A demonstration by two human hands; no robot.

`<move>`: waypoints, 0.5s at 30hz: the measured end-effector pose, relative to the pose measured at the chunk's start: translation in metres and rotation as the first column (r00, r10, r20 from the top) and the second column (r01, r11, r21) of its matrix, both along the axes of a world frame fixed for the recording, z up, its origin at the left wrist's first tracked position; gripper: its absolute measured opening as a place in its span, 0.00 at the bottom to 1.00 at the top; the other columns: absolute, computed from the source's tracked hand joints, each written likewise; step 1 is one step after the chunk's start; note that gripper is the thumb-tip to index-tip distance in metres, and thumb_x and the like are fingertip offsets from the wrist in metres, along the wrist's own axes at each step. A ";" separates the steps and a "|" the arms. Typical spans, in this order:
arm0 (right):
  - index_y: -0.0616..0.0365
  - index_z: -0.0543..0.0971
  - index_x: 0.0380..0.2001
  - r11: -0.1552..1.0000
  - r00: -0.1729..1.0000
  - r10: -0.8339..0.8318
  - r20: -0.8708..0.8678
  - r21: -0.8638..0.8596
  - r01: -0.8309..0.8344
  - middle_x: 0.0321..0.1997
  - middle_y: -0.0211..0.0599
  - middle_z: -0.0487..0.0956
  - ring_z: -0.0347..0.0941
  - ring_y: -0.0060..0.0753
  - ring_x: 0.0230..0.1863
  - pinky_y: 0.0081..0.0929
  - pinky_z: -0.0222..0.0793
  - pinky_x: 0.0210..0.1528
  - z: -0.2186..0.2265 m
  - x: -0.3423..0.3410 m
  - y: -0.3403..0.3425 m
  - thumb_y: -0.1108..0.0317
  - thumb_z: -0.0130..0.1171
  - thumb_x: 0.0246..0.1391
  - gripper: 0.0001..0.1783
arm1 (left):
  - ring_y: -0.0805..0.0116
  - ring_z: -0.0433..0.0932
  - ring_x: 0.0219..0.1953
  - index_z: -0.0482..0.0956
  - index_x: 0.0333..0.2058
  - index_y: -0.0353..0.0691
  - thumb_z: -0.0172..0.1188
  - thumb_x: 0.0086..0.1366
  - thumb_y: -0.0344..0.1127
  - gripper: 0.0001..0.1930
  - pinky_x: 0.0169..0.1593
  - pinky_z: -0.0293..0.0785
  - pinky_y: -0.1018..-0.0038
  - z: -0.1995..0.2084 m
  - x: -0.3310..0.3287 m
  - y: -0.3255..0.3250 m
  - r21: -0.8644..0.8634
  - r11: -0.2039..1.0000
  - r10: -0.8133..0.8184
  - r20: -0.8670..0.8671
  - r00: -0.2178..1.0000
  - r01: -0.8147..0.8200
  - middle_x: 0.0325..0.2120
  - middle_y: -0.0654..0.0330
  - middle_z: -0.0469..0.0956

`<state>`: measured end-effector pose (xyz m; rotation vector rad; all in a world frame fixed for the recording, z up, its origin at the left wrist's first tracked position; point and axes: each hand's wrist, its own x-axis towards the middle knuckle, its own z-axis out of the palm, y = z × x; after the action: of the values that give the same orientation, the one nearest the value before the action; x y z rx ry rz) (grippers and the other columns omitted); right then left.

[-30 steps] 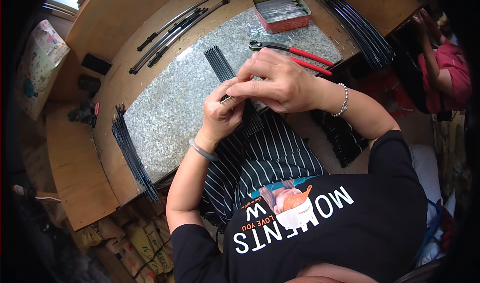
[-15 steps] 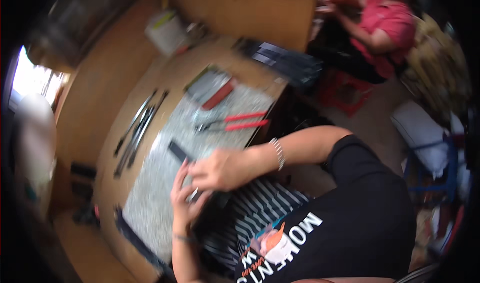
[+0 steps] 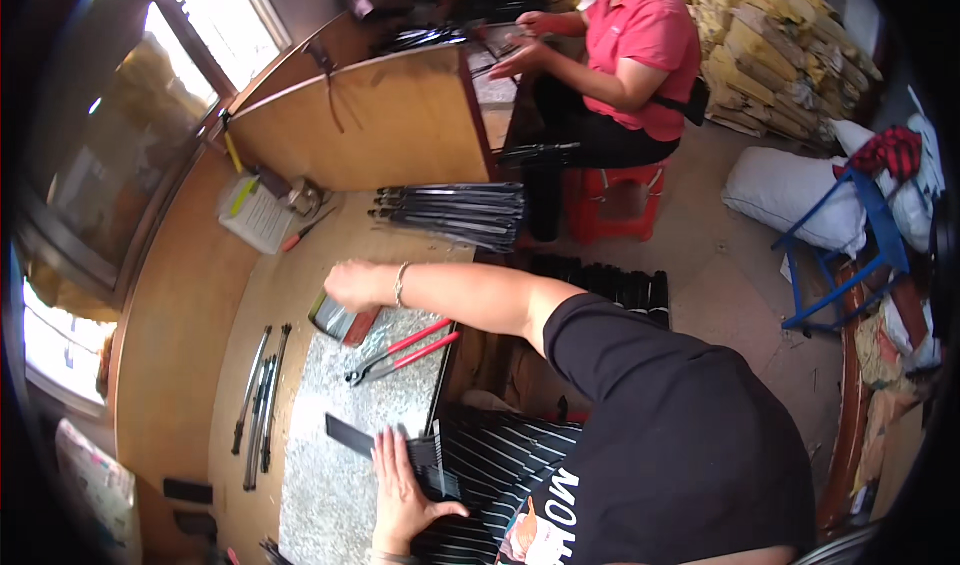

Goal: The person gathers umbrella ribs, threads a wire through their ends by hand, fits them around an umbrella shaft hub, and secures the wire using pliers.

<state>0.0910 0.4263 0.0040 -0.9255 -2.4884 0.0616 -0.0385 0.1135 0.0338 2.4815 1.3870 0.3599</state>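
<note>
My left hand lies with its fingers stretched out at the table's near edge, its fingertips against a dark flat strip. Beside it, thin metal ribs and black parts rest against the striped apron. My right hand reaches over a shallow tray with a red-brown end block; its fingers are hidden below the knuckles. Pliers with red handles lie on the grey, speckled work surface, between my hands.
Several black rods lie on the left. A bundle of dark rods is by the wooden partition. A white container stands at the back left. Beyond, a person in pink sits on a red stool.
My right hand has left my left hand and moved away to the tray. My left hand has opened flat. The whole view has swung, showing more of the room.
</note>
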 end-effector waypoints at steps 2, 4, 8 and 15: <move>0.62 0.78 0.17 0.996 0.996 0.084 0.043 -0.015 -0.083 0.20 0.50 0.76 0.75 0.48 0.25 0.40 0.73 0.28 -0.006 -0.008 0.007 0.67 0.57 0.36 0.09 | 0.38 0.50 0.61 0.51 0.58 0.27 0.69 0.41 0.49 0.51 0.63 0.45 0.53 -0.007 0.005 -0.006 -0.029 0.997 0.070 -0.049 0.996 -0.071 0.58 0.38 0.54; 0.60 0.78 0.17 0.988 0.977 0.148 0.154 -0.067 -0.139 0.22 0.48 0.77 0.75 0.48 0.24 0.39 0.73 0.28 0.008 -0.003 -0.010 0.64 0.57 0.36 0.09 | 0.37 0.50 0.61 0.51 0.58 0.29 0.70 0.36 0.43 0.52 0.63 0.45 0.50 -0.033 0.007 -0.014 0.048 0.988 0.150 -0.079 0.986 -0.146 0.58 0.40 0.54; 0.58 0.79 0.19 0.986 0.997 0.000 0.073 -0.163 0.013 0.22 0.47 0.76 0.72 0.45 0.23 0.39 0.68 0.26 0.041 0.030 -0.014 0.66 0.54 0.36 0.08 | 0.40 0.55 0.59 0.54 0.58 0.35 0.64 0.33 0.27 0.48 0.62 0.49 0.49 -0.058 0.021 -0.007 0.285 0.946 0.161 -0.008 0.987 -0.152 0.55 0.48 0.62; 0.59 0.72 0.34 0.934 0.880 0.357 -0.312 0.125 -0.335 0.29 0.40 0.71 0.67 0.44 0.35 0.35 0.63 0.40 0.024 0.033 -0.124 0.72 0.53 0.49 0.07 | 0.45 0.68 0.53 0.62 0.54 0.37 0.69 0.41 0.34 0.39 0.58 0.59 0.51 -0.021 0.013 -0.058 0.195 0.948 0.087 0.599 0.796 -0.250 0.48 0.47 0.71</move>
<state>0.1242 0.3025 0.0280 -0.3897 -2.2908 0.2298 -0.0251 0.0558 0.0131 2.1306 1.3448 1.3086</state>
